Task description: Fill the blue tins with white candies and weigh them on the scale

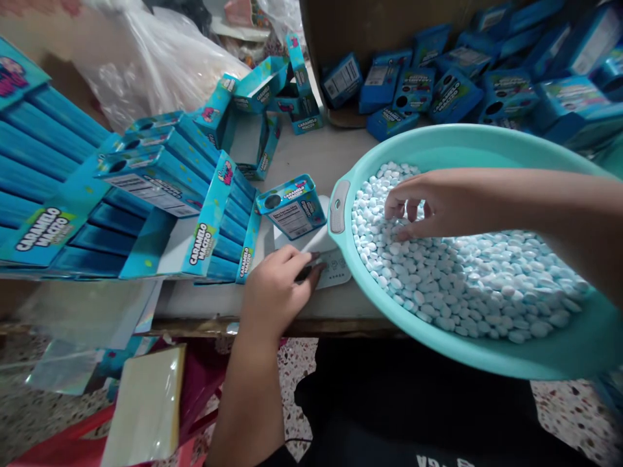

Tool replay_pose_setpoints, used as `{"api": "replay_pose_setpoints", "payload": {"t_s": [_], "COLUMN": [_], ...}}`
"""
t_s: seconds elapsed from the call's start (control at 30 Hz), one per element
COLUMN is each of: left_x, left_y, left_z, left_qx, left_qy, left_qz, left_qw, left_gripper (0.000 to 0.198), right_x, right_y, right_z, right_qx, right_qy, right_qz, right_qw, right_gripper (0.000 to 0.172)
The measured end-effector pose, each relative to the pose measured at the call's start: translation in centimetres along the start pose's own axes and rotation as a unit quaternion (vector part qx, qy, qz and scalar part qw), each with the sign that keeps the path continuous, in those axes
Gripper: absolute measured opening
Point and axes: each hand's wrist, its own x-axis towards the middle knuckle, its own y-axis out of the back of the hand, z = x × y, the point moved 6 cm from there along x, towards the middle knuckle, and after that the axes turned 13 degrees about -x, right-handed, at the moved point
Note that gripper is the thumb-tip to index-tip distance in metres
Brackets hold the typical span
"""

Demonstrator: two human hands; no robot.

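Observation:
My right hand [423,204] hangs over an oval turquoise basin [467,363] of small pale blue and white candies [438,279]. Its fingers are bent downward with the thumb apart, and the fingertips are at the candies; nothing shows between them. My left hand [277,282] is at the front of a white kitchen scale [335,275], index finger and thumb apart around its dark display, with no object visible in it. On the scale stands a small blue candy box [294,211] with a round dark hole in its top. A white piece beside that box is partly hidden.
Blue display trays [199,243] packed with small boxes stand at the left. Empty-looking blue trays [260,87] lie behind. A cardboard carton [350,19] holds several blue boxes [413,87]. A plastic bag [156,58] sits at the back, and clear film sleeves [146,402] hang below the table edge.

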Motion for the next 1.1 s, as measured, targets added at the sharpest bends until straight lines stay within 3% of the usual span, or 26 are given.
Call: {"api": "replay_pose_setpoints", "payload": {"t_s": [0.17,0.37,0.57,0.73,0.9,1.1], "left_x": [0.6,0.1,-0.3,-0.2,0.3,0.3], "left_y": [-1.4,-1.6,-1.8,-2.0,-2.4,-2.5], "left_z": [-0.3,0.2,0.4,0.5,0.8,1.0], "left_qx": [0.119,0.141,0.15,0.16,0.202,0.228], "left_qy": [-0.023,-0.097,-0.121,-0.094,-0.035,-0.026], "left_qz": [-0.078,-0.052,-0.038,-0.055,-0.051,-0.078], "left_qw": [0.99,0.984,0.98,0.981,0.977,0.97], "left_gripper": [0.011,0.017,0.024,0.016,0.022,0.017], "right_x": [0.0,-0.1,-0.2,-0.3,-0.2,-0.1], "right_y": [0.1,0.1,0.5,0.4,0.2,0.2], "right_z": [-0.1,-0.3,-0.6,-0.5,-0.3,0.2], "right_qx": [-0.004,-0.004,-0.007,0.001,0.001,0.004], "right_qy": [-0.016,-0.016,-0.014,-0.027,-0.023,-0.001], "right_qz": [-0.01,-0.008,-0.007,-0.01,-0.006,-0.01], "right_qw": [1.0,1.0,1.0,1.0,1.0,1.0], "right_gripper": [0.042,0.038,0.038,0.037,0.036,0.041]}}
